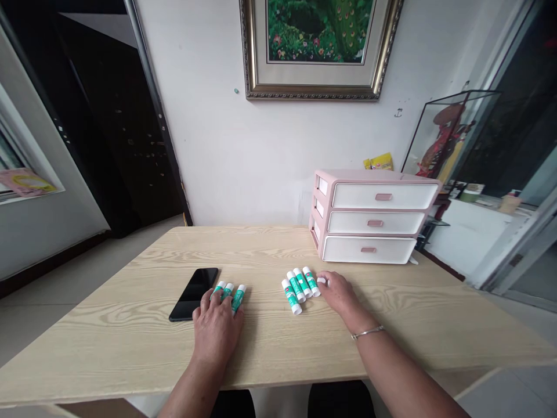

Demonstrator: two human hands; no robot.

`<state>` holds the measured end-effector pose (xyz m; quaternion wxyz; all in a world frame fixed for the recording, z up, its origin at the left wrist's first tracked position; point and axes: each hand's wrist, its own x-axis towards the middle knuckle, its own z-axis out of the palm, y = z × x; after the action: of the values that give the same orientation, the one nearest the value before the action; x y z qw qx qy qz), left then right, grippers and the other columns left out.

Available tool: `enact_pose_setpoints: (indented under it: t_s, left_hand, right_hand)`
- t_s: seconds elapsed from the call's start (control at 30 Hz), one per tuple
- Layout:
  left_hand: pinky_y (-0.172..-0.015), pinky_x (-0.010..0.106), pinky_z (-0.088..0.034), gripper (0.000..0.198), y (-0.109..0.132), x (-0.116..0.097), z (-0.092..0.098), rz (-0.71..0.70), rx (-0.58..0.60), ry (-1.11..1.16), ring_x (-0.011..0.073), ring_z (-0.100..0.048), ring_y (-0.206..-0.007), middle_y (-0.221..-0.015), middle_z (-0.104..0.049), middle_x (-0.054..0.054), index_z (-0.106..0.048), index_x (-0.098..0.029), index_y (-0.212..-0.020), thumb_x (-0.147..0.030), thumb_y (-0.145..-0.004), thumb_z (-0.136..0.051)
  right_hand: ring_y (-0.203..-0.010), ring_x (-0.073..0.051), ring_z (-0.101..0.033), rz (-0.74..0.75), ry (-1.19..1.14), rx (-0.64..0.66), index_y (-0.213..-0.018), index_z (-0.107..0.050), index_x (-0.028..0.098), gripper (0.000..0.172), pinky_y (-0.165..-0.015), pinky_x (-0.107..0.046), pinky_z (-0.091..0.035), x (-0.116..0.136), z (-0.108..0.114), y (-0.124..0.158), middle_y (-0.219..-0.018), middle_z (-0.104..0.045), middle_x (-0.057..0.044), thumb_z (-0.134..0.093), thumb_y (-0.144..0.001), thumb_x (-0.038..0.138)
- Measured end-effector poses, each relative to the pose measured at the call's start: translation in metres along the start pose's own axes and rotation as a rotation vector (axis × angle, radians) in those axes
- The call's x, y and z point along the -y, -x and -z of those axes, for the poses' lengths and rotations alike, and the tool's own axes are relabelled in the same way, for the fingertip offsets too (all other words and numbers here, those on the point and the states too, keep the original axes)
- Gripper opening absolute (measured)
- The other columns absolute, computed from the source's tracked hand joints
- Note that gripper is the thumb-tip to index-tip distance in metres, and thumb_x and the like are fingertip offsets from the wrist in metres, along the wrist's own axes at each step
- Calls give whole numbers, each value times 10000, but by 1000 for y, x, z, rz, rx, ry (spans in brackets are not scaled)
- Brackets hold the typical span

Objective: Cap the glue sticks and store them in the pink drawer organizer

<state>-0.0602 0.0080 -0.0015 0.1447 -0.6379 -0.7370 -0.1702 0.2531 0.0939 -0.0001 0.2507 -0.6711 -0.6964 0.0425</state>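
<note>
My left hand [216, 331] lies palm down on the near ends of three white-and-green glue sticks [228, 292], its fingers spread over them. Just left of that hand is a black smartphone [194, 294], lying face up on the light wooden table [130, 325]. Several more glue sticks [297, 290] lie side by side in a loose group to the right. My right hand [339, 293] rests beside that group, with its fingers curled around a white-capped stick end [321, 280]. A thin silver bracelet [368, 332] circles my right wrist.
A pink-and-white unit of three drawers [369, 217] stands at the table's back right. Behind it are a yellow packet [379, 162] and a glass case [452, 136]. A framed peacock picture [317, 46] hangs on the wall. A dark doorway [122, 128] lies to the left.
</note>
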Motion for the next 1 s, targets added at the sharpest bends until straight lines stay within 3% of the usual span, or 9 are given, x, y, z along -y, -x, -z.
enact_pose_setpoints:
  t_s: [0.43,0.6,0.7,0.83,1.0]
  left_hand:
    - [-1002,477,-405,319,3,2,-14,-46,-111,41,339,-352,-1434,-1424,-590,128,-672,-202,-1210,-314,-995,-464]
    - [-1030,456,-409,292,-5,-2,-24,-143,-197,282,309,-502,-1296,-1321,-631,151,-646,-180,-1184,-318,-996,-470]
    - [-986,440,-450,311,-14,-11,-23,-162,-86,560,283,-605,-1115,-1164,-682,140,-642,-170,-1142,-377,-988,-468]
    - [-766,352,-501,407,-25,-27,-8,-12,179,991,237,-651,-891,-990,-707,83,-632,-188,-1150,-517,-958,-487]
    - [-573,242,-400,467,-41,-52,16,73,482,1489,142,-586,-687,-870,-673,41,-602,-171,-1073,-603,-898,-569]
  right_hand:
    - [-1088,-201,-635,172,-41,-31,-1115,-726,222,281,-983,-304,-417,15,-4,14,-1095,-736,-74,-545,-905,176]
    - [-1085,-219,-630,198,-116,-135,-1104,-718,193,268,-1014,-333,-411,23,0,12,-1115,-735,-86,-546,-900,170]
    - [-1092,-222,-632,154,-268,-191,-1093,-713,176,276,-1019,-343,-432,30,-1,5,-1109,-733,-100,-517,-899,192]
    - [-1061,-232,-652,53,-643,-199,-1072,-708,183,307,-965,-369,-487,50,-5,-7,-1119,-728,-109,-506,-889,325]
    - [-814,-199,-668,23,-1134,-69,-1048,-701,205,358,-710,-311,-534,86,-7,-16,-933,-735,-54,-604,-819,463]
